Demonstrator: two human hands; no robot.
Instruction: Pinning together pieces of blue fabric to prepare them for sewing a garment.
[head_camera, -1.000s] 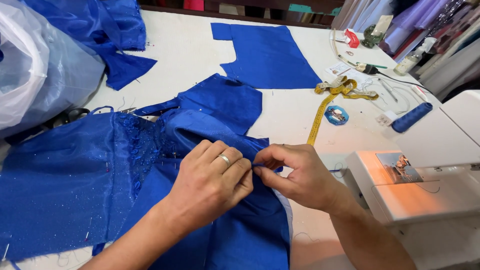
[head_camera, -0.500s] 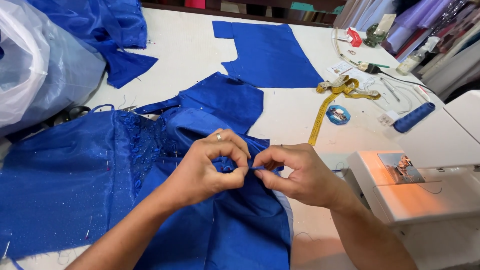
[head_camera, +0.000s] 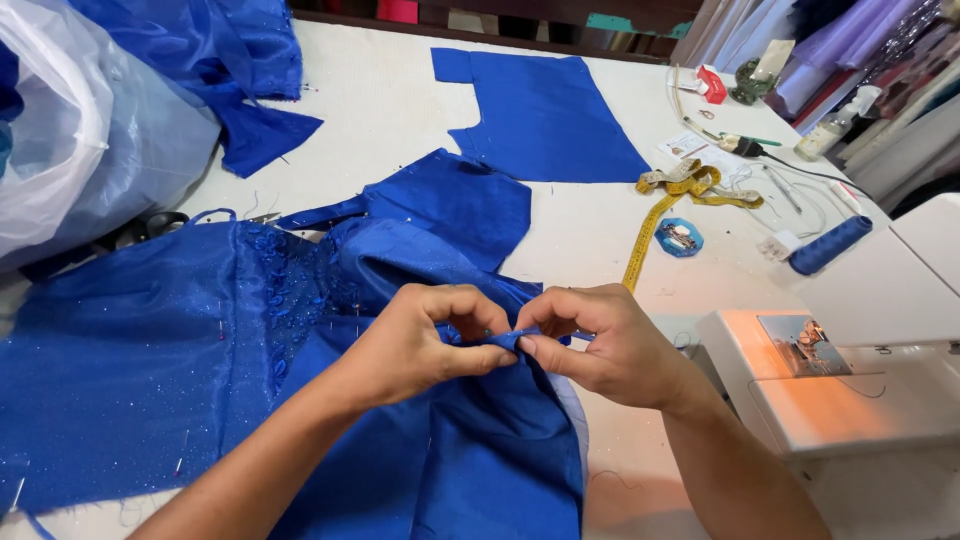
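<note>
Two hands pinch one small fold of the blue dress (head_camera: 200, 350). The left hand (head_camera: 425, 335) and the right hand (head_camera: 610, 345) meet at the fold, fingers closed tight on the cloth, thumbs nearly touching. The dress lies spread over the near side of the white worktop (head_camera: 390, 110), and its lower edge runs out of view. A white sewing machine (head_camera: 850, 390) sits just beside the right hand. A yellow tape measure (head_camera: 665, 205) and a blue thread spool (head_camera: 830, 245) lie farther off. Bare worktop shows between the dress and a flat blue cloth piece (head_camera: 545, 115).
</note>
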